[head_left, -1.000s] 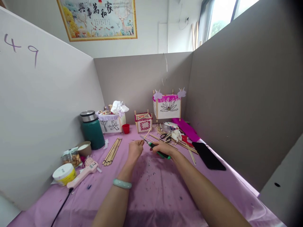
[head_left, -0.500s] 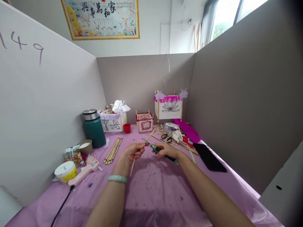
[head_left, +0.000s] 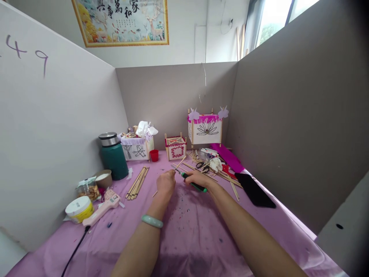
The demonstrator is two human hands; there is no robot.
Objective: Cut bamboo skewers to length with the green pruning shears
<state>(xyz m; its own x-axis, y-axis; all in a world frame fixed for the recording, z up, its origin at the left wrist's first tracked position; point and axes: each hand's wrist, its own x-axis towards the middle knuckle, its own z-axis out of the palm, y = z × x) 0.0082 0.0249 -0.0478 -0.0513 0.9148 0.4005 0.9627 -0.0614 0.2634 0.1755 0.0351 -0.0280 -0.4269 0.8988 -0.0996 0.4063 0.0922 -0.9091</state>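
My left hand (head_left: 166, 182) is closed around a thin bamboo stick (head_left: 181, 163), whose upper end slants up and to the right past my fingers. A short stick end (head_left: 155, 194) shows at the lower left of the same hand; whether it is a second stick is hidden. In my right hand (head_left: 198, 178) is a tool with green-and-black handles (head_left: 198, 187) and thin metal jaws (head_left: 178, 170). The jaws point up-left and meet the stick beside my left fingertips. I cannot tell whether they grip it.
Bamboo sticks (head_left: 137, 183) lie bundled at left, near a glue gun (head_left: 100, 211), a jar (head_left: 79, 209) and a green bottle (head_left: 114, 161). Black scissors (head_left: 202, 166) and loose sticks lie at right by a black tablet-like slab (head_left: 255, 190). Decorated box frames (head_left: 175, 149) stand behind.
My left hand has turned over, back upward, and its lower stick end has swung left. The tool in my right hand has shifted slightly left. The camera view has moved slightly.
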